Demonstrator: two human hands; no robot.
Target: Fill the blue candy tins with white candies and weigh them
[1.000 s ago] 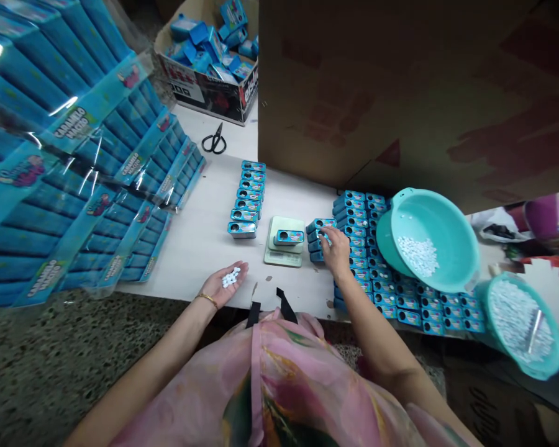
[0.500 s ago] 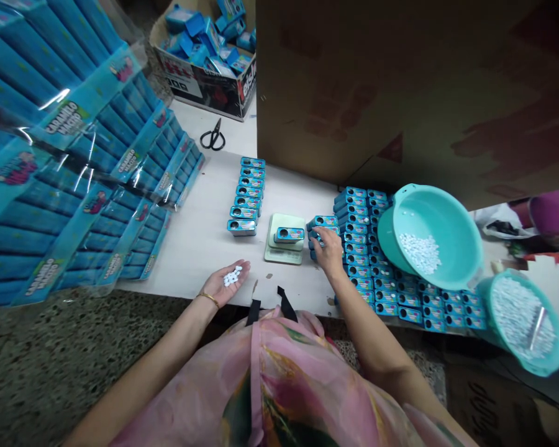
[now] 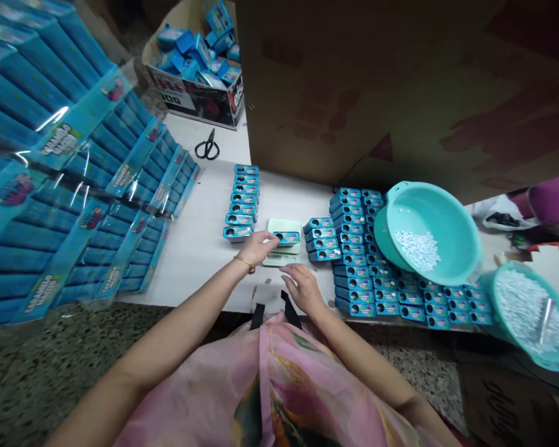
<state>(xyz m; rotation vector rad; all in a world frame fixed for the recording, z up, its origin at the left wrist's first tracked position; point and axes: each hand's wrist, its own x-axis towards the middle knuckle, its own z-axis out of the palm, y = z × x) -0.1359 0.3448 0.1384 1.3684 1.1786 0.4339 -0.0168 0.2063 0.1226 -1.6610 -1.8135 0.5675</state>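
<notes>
Several packs (image 3: 61,141) read "CARAMELO"; right fingers (image 3: 290,270) parted, left fingers (image 3: 267,238) at a tin (image 3: 290,237), grip unclear.

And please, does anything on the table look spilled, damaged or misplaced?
Loose white pieces lie on top of some blue tins right of the scale, so they may be spilled. The white tabletop also shows small brown patches near its front edge, perhaps worn through.
</notes>
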